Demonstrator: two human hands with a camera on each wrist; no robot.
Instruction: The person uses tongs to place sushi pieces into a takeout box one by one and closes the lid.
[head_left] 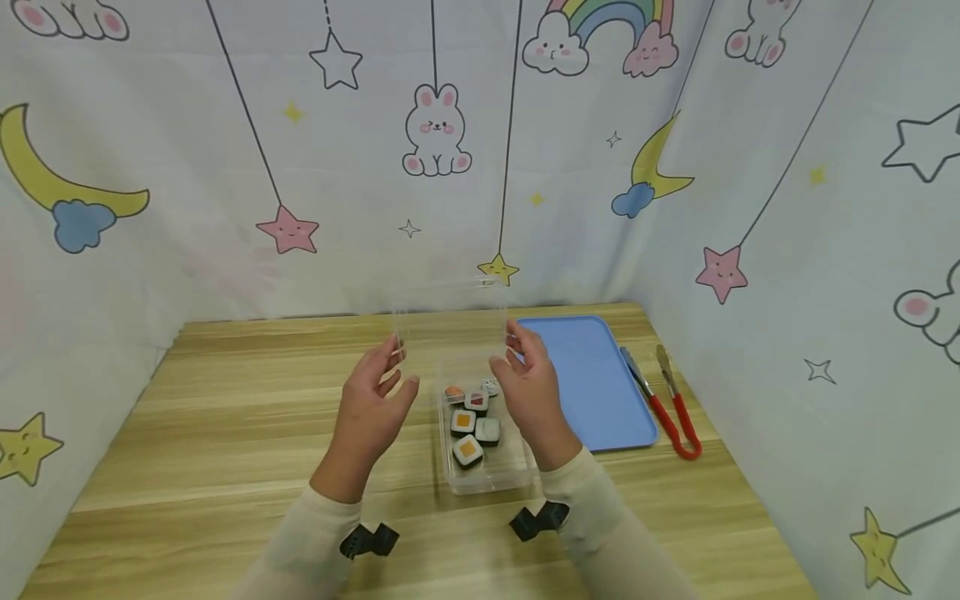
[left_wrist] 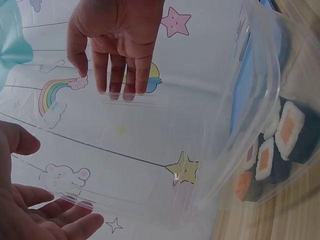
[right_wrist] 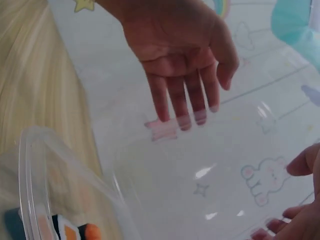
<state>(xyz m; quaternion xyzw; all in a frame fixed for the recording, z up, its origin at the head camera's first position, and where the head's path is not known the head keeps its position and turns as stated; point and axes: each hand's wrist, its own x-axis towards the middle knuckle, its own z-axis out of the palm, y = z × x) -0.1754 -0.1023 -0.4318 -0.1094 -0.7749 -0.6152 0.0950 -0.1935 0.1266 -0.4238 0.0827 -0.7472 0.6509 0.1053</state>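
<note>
A clear plastic box (head_left: 491, 485) lies on the table with several sushi pieces (head_left: 463, 422) in it, showing white rice, dark wrapping and orange or pale centres. Its clear lid (head_left: 450, 321) stands raised at the far end, between my two hands. My left hand (head_left: 371, 408) has its fingertips at the lid's left edge, thumb held apart. On the other side, my right hand (head_left: 534, 396) reaches along the right edge with extended fingers. In the left wrist view the right hand's straight fingertips (left_wrist: 129, 96) meet the lid's edge.
A blue tray (head_left: 600, 383) lies to the right of the box, partly behind my right hand. Beside it are tongs (head_left: 678, 425) with red handles. A white curtain (head_left: 360, 167) with cartoon prints hangs behind and beside the wooden table (head_left: 225, 433).
</note>
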